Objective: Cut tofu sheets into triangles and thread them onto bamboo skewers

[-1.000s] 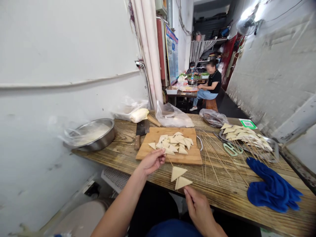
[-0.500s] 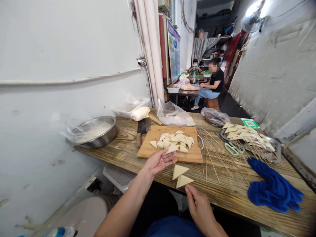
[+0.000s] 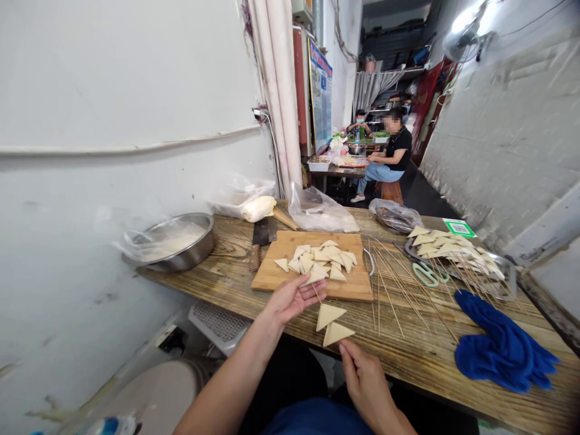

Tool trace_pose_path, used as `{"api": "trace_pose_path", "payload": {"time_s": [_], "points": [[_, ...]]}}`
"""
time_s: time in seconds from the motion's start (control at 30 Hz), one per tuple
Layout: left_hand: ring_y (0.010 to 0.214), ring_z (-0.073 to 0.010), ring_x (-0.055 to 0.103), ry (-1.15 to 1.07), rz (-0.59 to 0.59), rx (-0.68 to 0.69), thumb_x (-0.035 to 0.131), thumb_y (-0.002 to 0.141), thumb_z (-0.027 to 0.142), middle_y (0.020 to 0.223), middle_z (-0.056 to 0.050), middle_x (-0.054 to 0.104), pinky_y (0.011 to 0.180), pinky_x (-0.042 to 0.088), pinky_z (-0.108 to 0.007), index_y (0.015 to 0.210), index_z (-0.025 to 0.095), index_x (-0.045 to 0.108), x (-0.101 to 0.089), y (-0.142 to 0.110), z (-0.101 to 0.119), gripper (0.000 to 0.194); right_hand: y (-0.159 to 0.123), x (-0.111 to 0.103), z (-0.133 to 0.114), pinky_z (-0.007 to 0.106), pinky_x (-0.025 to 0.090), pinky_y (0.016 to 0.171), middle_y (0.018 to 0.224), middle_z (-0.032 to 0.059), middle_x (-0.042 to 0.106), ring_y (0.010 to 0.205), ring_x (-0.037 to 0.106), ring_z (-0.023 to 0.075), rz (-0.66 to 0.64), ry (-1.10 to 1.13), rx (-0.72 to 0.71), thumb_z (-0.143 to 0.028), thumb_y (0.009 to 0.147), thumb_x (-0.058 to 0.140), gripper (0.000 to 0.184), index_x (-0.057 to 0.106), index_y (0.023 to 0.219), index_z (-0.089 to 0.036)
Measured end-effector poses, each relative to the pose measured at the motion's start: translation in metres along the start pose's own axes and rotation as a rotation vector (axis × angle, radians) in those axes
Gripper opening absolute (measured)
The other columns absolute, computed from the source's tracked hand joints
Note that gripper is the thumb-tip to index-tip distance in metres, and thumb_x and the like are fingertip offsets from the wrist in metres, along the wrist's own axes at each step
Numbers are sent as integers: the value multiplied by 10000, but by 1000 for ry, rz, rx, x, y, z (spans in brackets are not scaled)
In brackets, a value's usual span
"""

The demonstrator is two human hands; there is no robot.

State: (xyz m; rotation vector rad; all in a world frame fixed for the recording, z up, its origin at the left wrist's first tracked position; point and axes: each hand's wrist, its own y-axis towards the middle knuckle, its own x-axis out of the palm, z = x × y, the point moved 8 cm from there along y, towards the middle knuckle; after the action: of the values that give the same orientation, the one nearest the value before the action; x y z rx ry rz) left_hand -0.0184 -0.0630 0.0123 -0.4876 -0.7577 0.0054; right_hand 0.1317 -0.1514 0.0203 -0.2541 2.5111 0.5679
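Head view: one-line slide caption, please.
Left hand holds a pale triangle at a cutting board; right hand grips a skewer bearing two more triangles.

L hand (image 3: pixel 291 299) palm-up, R hand (image 3: pixel 365 370) pinched

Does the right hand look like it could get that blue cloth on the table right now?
Probably yes: the blue cloth lies to its right, with bare tabletop between. But the right hand seems to grip the skewer of pale triangles, so it would likely need to let go first.
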Motion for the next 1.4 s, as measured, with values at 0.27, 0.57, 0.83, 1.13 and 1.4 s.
{"api": "trace_pose_path", "payload": {"time_s": [0.27, 0.57, 0.83, 1.13, 1.4], "points": [[917, -276, 630, 33, -41, 53, 576, 781, 161, 912, -188, 670, 880, 465, -453, 802, 80, 560, 5, -4, 2, 85, 0, 1, -1, 189, 415, 543, 611, 20, 589, 531, 552, 118, 1, 13, 11, -296, 918, 313, 318, 583, 813, -166], [905, -278, 634, 52, -36, 73, 599, 769, 165, 901, -195, 670, 876, 470, -450, 838, 55, 578, 7, -8, -5, 131, 1, 0, -4, 191, 400, 533, 611, 17, 596, 519, 547, 112, 24, 15, 9, -281, 914, 327, 296, 581, 817, -164], [947, -249, 619, -36, -47, 216, 564, 805, 218, 987, -166, 654, 902, 455, -444, 979, 72, 578, 9, -8, -5, 227, 0, 2, -1, 191, 418, 569, 637, 29, 606, 559, 578, 123, 16, 24, 6, -254, 911, 325, 289, 591, 856, -154], [858, -231, 645, 54, -37, 260, 584, 782, 190, 926, -151, 670, 884, 467, -422, 934, 56, 613, 13, -18, 0, 205, -3, 1, -5, 193, 431, 608, 668, 33, 615, 605, 590, 128, -8, 39, -15, -225, 900, 337, 273, 600, 867, -161], [868, -247, 643, 68, -31, 248, 623, 751, 209, 907, -162, 674, 857, 479, -395, 896, 57, 615, 17, -23, -6, 210, -1, -3, -13, 183, 421, 581, 673, 30, 616, 578, 574, 113, 27, 67, -41, -220, 899, 352, 265, 608, 890, -151]]}}
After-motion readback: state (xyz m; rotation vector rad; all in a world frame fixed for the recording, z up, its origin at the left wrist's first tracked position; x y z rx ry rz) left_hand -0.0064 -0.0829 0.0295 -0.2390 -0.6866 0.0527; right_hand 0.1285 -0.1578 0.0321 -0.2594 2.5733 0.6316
